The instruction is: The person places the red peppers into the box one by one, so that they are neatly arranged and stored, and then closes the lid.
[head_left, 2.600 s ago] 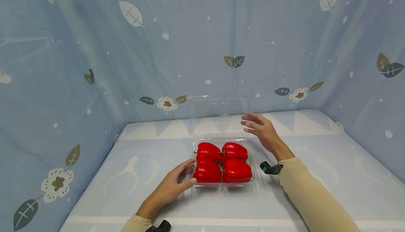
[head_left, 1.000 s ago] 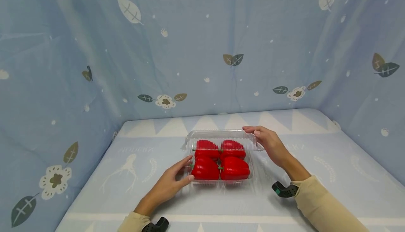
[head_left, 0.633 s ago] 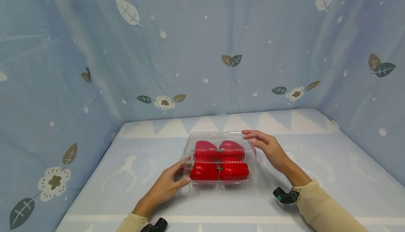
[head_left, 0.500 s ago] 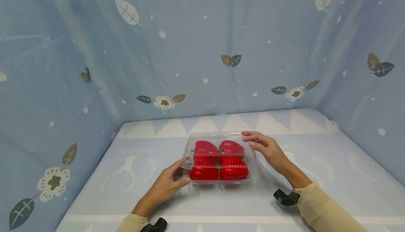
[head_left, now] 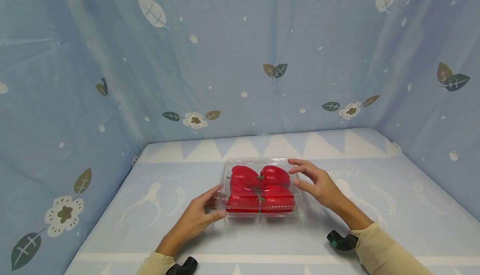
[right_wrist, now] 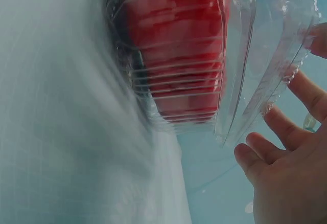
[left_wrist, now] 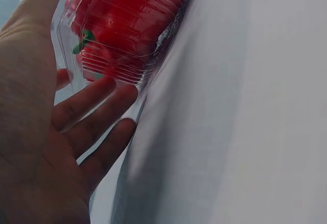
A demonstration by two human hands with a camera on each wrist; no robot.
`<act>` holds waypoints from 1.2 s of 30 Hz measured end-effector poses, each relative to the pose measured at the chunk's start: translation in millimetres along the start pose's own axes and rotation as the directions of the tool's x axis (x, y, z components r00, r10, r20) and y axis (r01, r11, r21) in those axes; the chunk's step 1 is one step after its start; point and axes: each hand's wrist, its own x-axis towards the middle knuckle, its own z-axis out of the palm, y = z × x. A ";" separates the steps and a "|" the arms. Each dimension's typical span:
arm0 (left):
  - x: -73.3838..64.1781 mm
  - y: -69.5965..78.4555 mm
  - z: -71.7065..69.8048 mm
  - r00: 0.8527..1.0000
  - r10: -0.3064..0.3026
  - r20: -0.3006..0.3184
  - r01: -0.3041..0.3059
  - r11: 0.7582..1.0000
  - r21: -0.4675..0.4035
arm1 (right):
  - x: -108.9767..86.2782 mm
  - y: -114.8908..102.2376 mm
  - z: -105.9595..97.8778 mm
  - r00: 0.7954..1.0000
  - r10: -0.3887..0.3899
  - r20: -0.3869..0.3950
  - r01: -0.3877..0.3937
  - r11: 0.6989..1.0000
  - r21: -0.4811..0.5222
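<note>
A clear plastic clamshell container (head_left: 262, 161) with several red bell peppers (head_left: 243, 176) stands in the middle of the table. Its hinged lid (right_wrist: 255, 81) is swung over the peppers; the right wrist view shows a gap between lid and base. My left hand (head_left: 196, 216) rests at the container's left side, thumb by the front corner, relaxed fingers (left_wrist: 97, 116) along the ribbed wall. At the right side, my right hand (head_left: 318, 185) has its fingertips against the lid's edge, fingers spread and slightly bent. Green stems show through the plastic.
The table is covered with a pale blue and white patterned cloth (head_left: 150, 225). Blue curtains (head_left: 240, 58) printed with leaves and flowers close off the back and both sides. Black wrist mounts (head_left: 342, 241) sit at the cuffs of beige sleeves (head_left: 390, 252).
The lid has swung from upright behind the container forward and down over the peppers. My right hand has followed it down and toward me; the left hand has stayed at the left side.
</note>
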 end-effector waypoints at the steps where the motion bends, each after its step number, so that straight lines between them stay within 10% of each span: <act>1: 0.0 0.3 -0.4 1.000 0.003 0.002 -0.003 1.000 -0.004 | -0.6 0.6 0.0 1.000 0.000 0.000 0.000 1.000 -0.016; 22: -1.5 6.3 0.3 1.000 -0.005 -0.007 0.005 1.000 0.010 | -10.9 4.5 4.1 0.999 -0.023 -0.036 0.024 0.999 0.034; 36: -2.8 8.7 -2.8 1.000 0.031 -0.004 -0.031 0.999 0.015 | -20.6 6.8 -0.3 0.983 0.119 -0.138 -0.118 0.993 0.011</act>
